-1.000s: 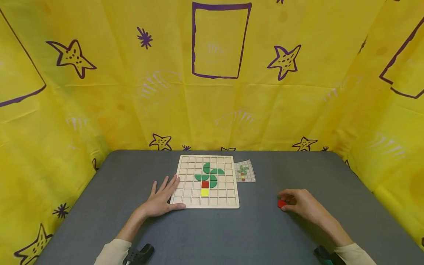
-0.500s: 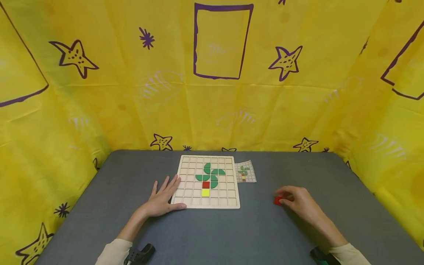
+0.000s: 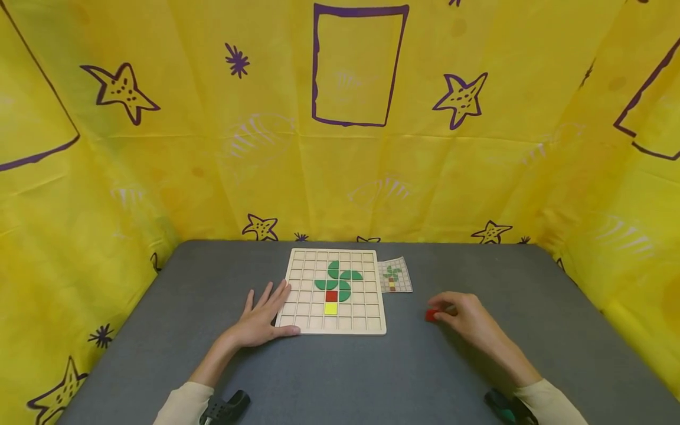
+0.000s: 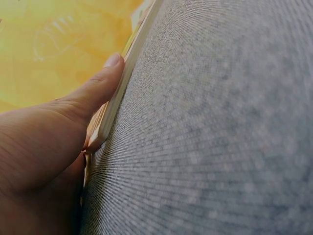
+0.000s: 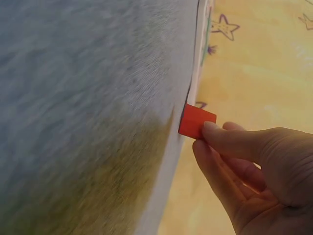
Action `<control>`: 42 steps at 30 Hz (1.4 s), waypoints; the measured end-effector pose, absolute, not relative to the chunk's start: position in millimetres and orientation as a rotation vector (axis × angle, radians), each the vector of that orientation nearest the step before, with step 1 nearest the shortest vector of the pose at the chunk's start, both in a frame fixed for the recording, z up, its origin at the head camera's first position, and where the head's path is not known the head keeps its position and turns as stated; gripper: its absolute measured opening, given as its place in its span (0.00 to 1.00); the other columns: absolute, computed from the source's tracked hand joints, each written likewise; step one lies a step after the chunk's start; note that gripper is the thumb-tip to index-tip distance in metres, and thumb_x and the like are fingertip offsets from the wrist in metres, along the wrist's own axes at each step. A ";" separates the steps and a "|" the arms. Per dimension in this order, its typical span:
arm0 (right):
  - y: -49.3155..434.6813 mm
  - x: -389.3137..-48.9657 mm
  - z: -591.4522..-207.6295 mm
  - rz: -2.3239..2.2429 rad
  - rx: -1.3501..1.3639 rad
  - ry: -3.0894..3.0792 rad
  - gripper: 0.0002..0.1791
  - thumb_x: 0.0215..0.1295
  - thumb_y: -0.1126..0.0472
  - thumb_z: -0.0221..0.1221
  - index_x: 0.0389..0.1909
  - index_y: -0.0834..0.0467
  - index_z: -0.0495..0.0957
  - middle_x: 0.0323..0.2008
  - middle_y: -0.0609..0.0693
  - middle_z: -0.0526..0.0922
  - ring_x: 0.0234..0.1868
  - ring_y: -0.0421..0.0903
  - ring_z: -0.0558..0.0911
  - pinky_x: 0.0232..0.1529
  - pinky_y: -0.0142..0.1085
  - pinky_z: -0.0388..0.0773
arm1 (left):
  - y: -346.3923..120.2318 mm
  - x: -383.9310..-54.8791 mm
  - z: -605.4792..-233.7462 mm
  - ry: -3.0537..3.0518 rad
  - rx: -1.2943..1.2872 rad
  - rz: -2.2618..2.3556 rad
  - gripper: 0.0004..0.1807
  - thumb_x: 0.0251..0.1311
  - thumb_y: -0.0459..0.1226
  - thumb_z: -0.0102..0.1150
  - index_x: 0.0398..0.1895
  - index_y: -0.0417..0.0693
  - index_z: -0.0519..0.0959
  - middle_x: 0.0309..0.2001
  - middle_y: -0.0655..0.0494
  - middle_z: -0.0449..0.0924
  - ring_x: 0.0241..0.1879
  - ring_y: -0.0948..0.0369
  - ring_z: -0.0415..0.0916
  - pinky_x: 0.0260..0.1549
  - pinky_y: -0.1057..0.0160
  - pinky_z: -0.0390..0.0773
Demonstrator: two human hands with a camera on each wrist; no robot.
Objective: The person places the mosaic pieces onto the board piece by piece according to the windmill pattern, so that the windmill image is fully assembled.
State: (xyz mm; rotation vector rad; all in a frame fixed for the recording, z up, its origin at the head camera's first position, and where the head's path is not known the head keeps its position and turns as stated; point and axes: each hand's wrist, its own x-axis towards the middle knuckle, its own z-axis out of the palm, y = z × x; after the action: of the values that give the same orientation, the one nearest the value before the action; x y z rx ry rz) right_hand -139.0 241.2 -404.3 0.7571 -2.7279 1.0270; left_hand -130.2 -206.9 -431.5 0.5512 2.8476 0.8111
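Observation:
Between thumb and fingers my right hand [image 3: 470,319] pinches a red square tile [image 5: 195,121], to the right of the wooden grid board [image 3: 308,321]. In the head view the red tile [image 3: 431,316] is partly covered by the fingertips. My left hand [image 3: 257,321] lies with spread, straight fingers against the board's left edge, its thumb [image 4: 100,85] on the near corner. Green quarter-round pieces [image 3: 333,271] form a pinwheel on the board. Below them sit another red square [image 3: 332,296] and a yellow square [image 3: 331,309].
A small printed card [image 3: 402,277] beside the board's right edge shows a similar pinwheel pattern. The grey table [image 3: 340,378] is backed by yellow cloth [image 3: 212,147] with printed starfish. Dark straps [image 3: 228,407] sit at both wrists.
My right hand has moved left and slightly away from me with the red tile, closer to the board. The left hand has stayed on the board's edge.

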 end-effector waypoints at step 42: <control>136.8 -151.9 -398.8 1.039 0.932 -2.720 0.10 0.53 0.72 0.70 0.35 0.59 0.86 0.32 0.46 0.85 0.33 0.39 0.82 0.37 0.33 0.82 | -206.9 -131.6 -429.6 2.841 0.516 0.789 0.57 0.56 0.61 0.63 0.78 0.41 0.47 0.78 0.42 0.39 0.75 0.38 0.32 0.64 0.31 0.23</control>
State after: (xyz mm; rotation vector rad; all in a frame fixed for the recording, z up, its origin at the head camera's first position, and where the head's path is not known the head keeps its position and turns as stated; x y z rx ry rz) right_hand -151.9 136.8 -398.8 0.9325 -2.7198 1.0387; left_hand -131.6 -206.9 -429.6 0.5164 2.8407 0.7890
